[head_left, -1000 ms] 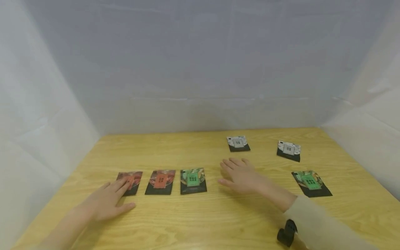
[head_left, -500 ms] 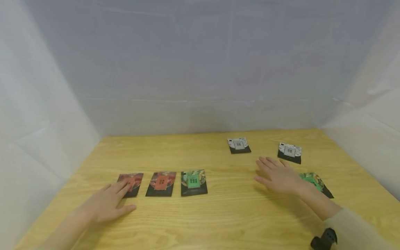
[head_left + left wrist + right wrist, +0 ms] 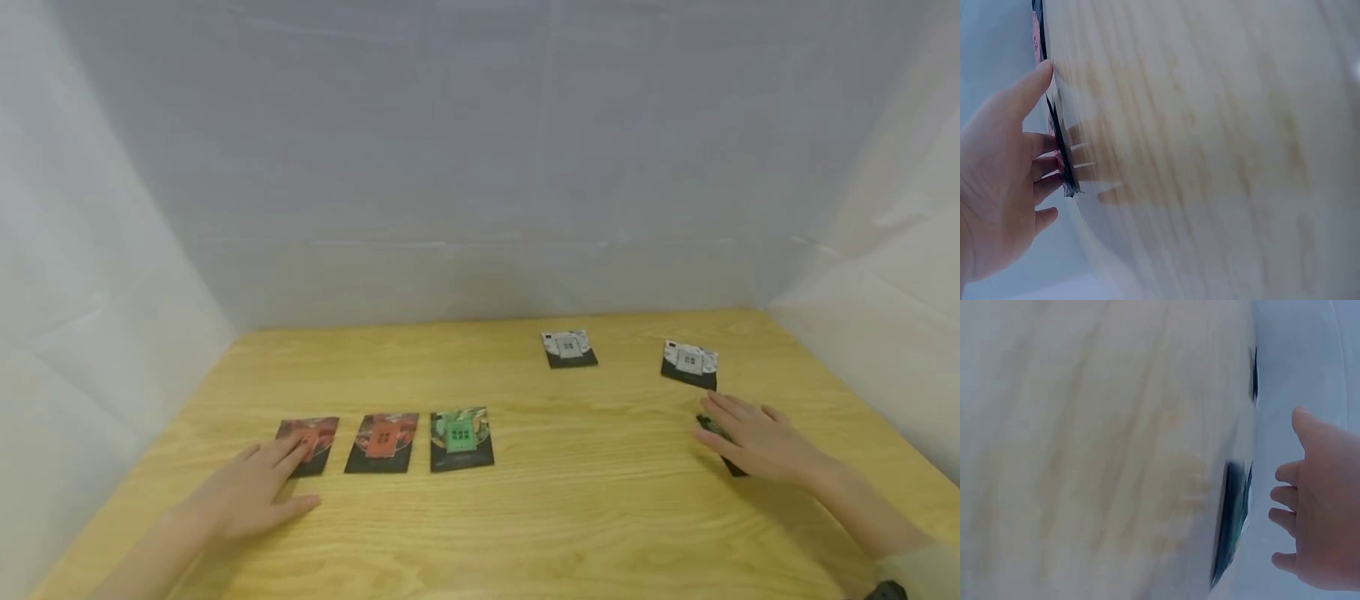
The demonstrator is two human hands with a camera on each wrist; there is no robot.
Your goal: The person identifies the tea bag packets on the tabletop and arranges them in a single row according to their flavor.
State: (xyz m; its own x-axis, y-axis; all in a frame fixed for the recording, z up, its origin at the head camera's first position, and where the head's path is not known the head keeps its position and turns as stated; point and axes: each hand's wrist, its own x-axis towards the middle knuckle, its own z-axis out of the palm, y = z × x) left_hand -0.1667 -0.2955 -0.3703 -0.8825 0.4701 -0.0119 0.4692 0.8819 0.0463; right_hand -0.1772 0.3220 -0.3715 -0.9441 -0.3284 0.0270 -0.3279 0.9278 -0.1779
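Note:
My left hand (image 3: 251,492) lies with its fingers extended over the leftmost red-and-black flat packet (image 3: 322,433). In the left wrist view its fingertips touch the packet's face (image 3: 1060,159), while the thumb is spread away. At the right, my right hand (image 3: 768,446) covers most of a green-and-black packet (image 3: 735,470). The right wrist view shows that hand above the packet (image 3: 1230,519), a gap between them and its fingers loosely extended. Right of the left hand lie a second red packet (image 3: 381,442) and a green packet (image 3: 462,440), in a row.
Two white-and-black packets, one (image 3: 569,348) behind the middle and one (image 3: 689,363) farther right, lie toward the back of the wooden table (image 3: 585,517). White sheeting (image 3: 480,183) encloses the table at the back and both sides.
My right hand has moved to the right, from beside the middle green packet to over the right-hand green one. My left hand stays on the leftmost red packet.

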